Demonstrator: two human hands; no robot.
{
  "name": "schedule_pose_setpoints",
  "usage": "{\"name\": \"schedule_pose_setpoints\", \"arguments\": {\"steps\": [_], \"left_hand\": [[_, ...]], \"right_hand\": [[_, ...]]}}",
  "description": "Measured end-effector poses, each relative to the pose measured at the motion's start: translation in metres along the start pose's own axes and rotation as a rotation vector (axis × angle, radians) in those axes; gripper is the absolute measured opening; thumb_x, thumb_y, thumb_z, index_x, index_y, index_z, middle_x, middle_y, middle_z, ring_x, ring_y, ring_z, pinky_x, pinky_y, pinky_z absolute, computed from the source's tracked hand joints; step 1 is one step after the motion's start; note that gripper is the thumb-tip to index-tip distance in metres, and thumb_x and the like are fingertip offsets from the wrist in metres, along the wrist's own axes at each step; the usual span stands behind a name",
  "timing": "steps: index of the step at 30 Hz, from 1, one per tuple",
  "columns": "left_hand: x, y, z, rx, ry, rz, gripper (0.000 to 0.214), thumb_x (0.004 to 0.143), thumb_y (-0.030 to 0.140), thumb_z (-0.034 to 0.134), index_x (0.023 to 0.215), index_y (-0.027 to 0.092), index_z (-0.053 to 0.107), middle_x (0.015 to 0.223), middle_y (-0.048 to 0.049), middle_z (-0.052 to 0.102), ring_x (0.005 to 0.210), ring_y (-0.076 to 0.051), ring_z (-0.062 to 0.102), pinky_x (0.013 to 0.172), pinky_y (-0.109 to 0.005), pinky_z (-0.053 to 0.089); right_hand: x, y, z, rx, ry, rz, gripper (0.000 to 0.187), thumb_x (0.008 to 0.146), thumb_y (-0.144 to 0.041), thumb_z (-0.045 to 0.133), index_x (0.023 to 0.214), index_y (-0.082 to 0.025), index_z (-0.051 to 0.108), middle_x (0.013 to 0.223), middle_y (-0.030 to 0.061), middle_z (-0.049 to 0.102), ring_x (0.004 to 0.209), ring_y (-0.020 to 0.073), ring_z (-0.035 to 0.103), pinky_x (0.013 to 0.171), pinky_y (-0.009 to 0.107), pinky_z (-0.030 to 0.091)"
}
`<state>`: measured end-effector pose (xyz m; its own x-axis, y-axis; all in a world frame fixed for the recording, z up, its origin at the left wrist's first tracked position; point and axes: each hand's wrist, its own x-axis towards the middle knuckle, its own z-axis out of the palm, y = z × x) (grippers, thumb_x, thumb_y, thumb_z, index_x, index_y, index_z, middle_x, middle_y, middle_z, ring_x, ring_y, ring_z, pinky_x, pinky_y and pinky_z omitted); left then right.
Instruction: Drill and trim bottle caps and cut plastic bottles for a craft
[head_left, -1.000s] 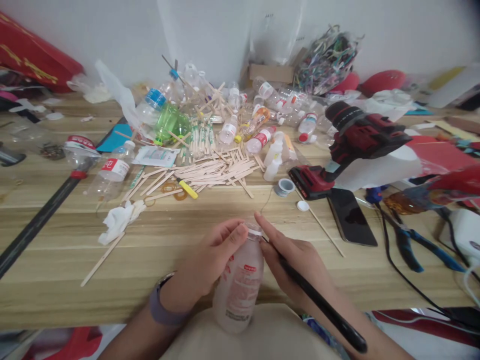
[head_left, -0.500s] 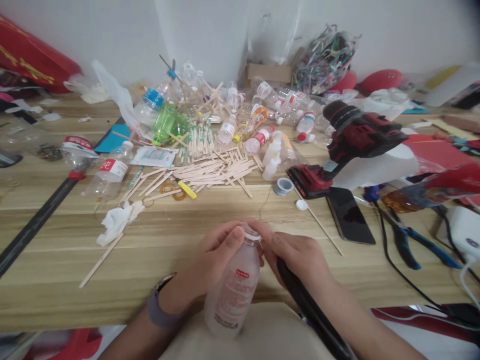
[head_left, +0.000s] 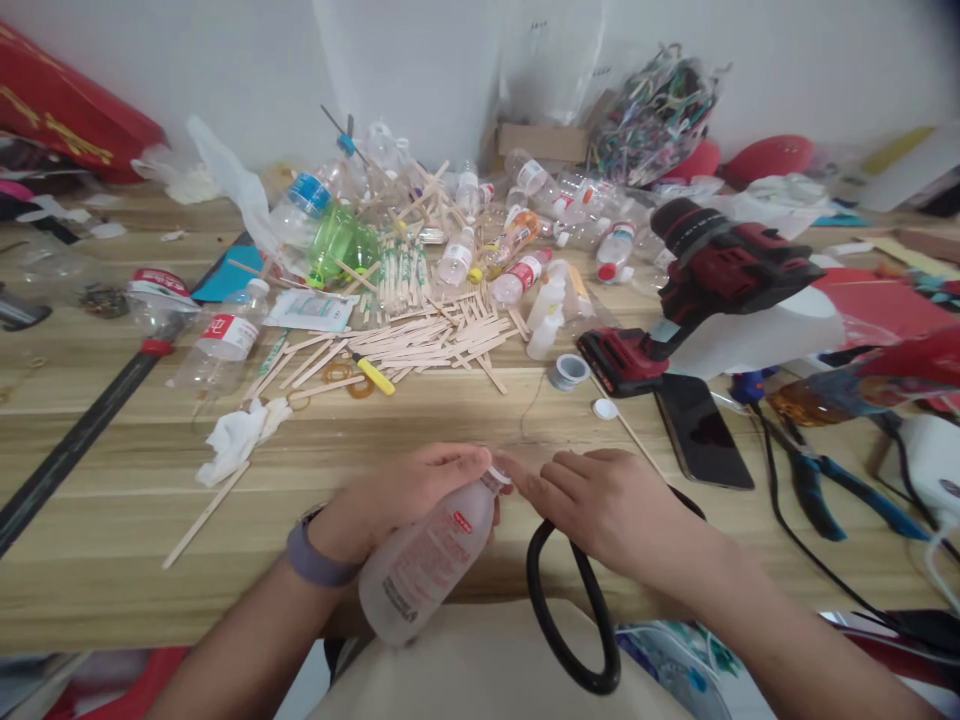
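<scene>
A frosted plastic bottle (head_left: 431, 560) with red print is tilted over my lap, its uncapped mouth pointing up and right. My left hand (head_left: 409, 490) is closed around its upper side, thumb by the neck. At the bottle's mouth are the fingertips of my right hand (head_left: 611, 500). That hand is closed on what look like scissors; a black handle loop (head_left: 611, 640) hangs below the palm and another black curve shows past the wrist side. The blades are hidden.
Wooden sticks (head_left: 435, 340), a yellow-handled tool (head_left: 375, 376) and several plastic bottles (head_left: 456, 258) cover the back of the table. To the right are a wire spool (head_left: 568, 372), a cordless drill (head_left: 720, 270), a phone (head_left: 703, 432) and pliers (head_left: 817, 490). A black pipe (head_left: 82, 440) lies left.
The bottle has tilted further, its base swinging left. My right hand has turned palm-down, and the black handle has rotated so that its loop shows.
</scene>
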<state>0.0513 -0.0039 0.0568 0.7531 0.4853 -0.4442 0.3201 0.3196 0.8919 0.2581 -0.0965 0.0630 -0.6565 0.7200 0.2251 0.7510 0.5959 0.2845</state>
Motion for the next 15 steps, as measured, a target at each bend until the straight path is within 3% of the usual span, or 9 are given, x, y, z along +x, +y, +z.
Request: {"name": "schedule_pose_setpoints", "arguments": {"steps": [4, 9, 15], "left_hand": [[0.004, -0.005, -0.01, 0.143, 0.134, -0.036, 0.031, 0.087, 0.047, 0.057, 0.084, 0.02, 0.072, 0.08, -0.0004, 0.071, 0.074, -0.016, 0.06, 0.068, -0.024, 0.042], [0.01, -0.016, -0.015, -0.008, 0.216, -0.021, 0.029, 0.085, 0.047, 0.058, 0.083, 0.02, 0.071, 0.069, 0.0004, 0.068, 0.064, -0.015, 0.057, 0.06, -0.024, 0.04], [0.008, -0.017, -0.014, -0.078, 0.18, -0.001, 0.028, 0.085, 0.047, 0.059, 0.082, 0.021, 0.069, 0.072, -0.0001, 0.068, 0.061, -0.014, 0.055, 0.055, -0.023, 0.038]], "right_hand": [[-0.003, 0.006, 0.018, 0.058, -0.021, 0.047, 0.044, 0.09, -0.004, 0.048, 0.132, -0.01, 0.057, 0.068, 0.0002, 0.066, 0.06, 0.0159, 0.062, 0.049, 0.029, 0.038], [0.006, 0.014, 0.046, 0.095, -0.368, 0.472, 0.051, 0.089, -0.008, 0.052, 0.14, -0.01, 0.05, 0.093, 0.0113, 0.075, 0.074, 0.0222, 0.071, 0.052, 0.029, 0.044], [0.024, 0.024, 0.058, 0.19, -0.45, 0.489, 0.052, 0.085, -0.018, 0.066, 0.135, -0.012, 0.053, 0.106, 0.0132, 0.073, 0.098, 0.0277, 0.069, 0.06, 0.029, 0.05]]}}
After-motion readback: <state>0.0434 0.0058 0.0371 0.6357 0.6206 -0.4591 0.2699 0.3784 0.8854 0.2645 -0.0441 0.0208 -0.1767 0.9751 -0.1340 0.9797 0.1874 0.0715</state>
